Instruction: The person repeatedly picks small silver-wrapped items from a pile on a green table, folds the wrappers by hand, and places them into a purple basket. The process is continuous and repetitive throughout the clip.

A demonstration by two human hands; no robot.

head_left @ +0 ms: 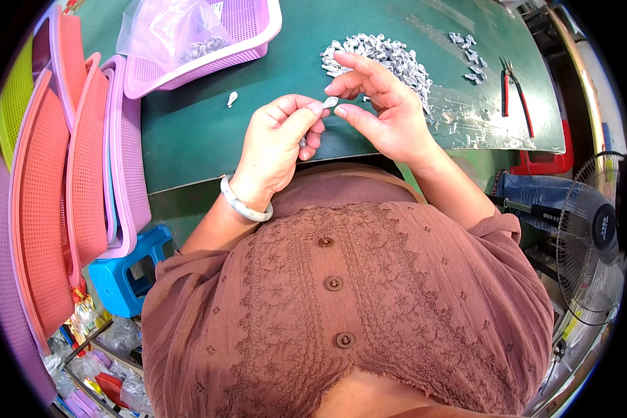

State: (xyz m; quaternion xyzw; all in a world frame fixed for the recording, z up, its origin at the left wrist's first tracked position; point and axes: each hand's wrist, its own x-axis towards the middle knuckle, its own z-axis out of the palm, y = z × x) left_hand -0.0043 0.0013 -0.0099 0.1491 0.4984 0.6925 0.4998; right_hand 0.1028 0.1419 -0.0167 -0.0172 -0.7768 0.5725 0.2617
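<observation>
both hands meet over the near edge of the green table [209, 132]. the left hand [279, 139] pinches a small silver metal piece [331, 102] at its fingertips; the right hand [383, 111] pinches its other end. they seem mid-fitting it; next calls for a steady press. the pile of pieces [383, 56] lies just beyond, red pliers [515, 90] far right.
</observation>
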